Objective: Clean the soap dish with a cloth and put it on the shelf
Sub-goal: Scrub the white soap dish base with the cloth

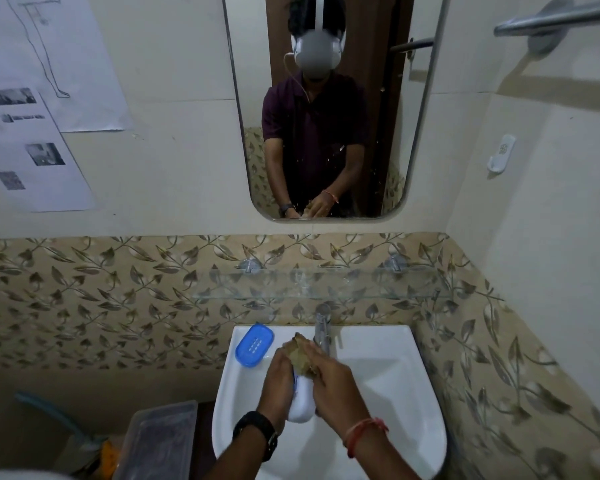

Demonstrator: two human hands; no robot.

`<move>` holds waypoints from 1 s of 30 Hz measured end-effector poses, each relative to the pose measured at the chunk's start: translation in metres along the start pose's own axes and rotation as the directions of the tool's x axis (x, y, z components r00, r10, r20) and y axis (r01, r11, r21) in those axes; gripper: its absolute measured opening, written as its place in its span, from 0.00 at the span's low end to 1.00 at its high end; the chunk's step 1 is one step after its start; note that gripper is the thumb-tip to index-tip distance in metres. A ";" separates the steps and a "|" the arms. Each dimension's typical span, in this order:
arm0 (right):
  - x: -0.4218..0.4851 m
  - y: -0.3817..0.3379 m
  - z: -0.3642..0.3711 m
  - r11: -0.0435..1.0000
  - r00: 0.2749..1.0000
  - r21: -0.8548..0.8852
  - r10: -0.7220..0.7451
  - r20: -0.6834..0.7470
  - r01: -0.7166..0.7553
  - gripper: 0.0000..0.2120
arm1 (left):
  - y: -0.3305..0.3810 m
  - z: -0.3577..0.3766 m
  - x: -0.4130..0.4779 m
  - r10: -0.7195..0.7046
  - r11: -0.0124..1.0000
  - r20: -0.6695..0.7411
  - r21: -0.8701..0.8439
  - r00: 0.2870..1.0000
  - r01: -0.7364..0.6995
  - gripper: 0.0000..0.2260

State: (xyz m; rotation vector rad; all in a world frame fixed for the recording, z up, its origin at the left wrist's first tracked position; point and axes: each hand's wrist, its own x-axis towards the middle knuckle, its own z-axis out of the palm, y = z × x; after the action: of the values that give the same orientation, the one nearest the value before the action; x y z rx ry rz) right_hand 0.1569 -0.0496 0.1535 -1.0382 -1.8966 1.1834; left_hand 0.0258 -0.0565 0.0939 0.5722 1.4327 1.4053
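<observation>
Over the white sink [406, 386] my left hand [279, 382] grips a white soap dish part [302, 405] with a blue edge, held on its side. My right hand [333, 379] holds a brownish cloth [300, 351] bunched against the upper end of that dish. A blue slotted soap dish tray [254, 344] lies on the sink's back left corner. The glass shelf [326, 287] runs along the wall above the tap and carries nothing.
A chrome tap [323, 329] stands right behind my hands. A mirror [326, 105] hangs above the shelf. A clear plastic box [160, 441] sits left of the sink. A towel bar [555, 19] and a white hook [502, 152] are on the right wall.
</observation>
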 end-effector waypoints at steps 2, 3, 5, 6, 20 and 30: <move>-0.019 0.004 0.013 0.991 0.999 0.135 0.023 -0.030 -0.019 0.20 | 0.000 -0.006 0.008 -0.047 0.994 -0.101 -0.105 0.994 0.037 0.24; -0.031 0.006 0.020 0.993 0.999 0.114 -0.003 -0.053 0.009 0.22 | -0.001 -0.009 0.014 -0.065 0.990 -0.135 -0.131 0.989 0.047 0.27; -0.051 0.018 0.030 0.997 0.996 -0.026 -0.070 -0.064 0.068 0.33 | 0.006 -0.011 0.016 -0.052 0.996 -0.183 -0.085 0.982 0.037 0.27; -0.056 0.025 0.034 0.996 0.995 -0.054 -0.068 -0.074 0.064 0.38 | 0.009 -0.009 0.015 -0.039 0.998 -0.193 -0.050 0.980 0.030 0.27; 0.008 -0.013 -0.025 0.747 0.883 0.623 0.430 -0.188 -0.231 0.19 | 0.051 0.015 -0.021 0.033 0.832 0.057 -0.555 0.998 0.004 0.16; 0.004 -0.003 0.002 0.711 0.834 0.656 0.504 -0.225 -0.253 0.21 | 0.049 0.020 -0.030 0.107 0.795 -0.024 -0.598 0.994 -0.100 0.15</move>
State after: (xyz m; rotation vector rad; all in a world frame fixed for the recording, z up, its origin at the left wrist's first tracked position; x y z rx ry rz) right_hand 0.1524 -0.0475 0.1558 -1.2115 -0.8879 1.5407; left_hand 0.0397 -0.0631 0.1531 0.2426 0.8690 1.8301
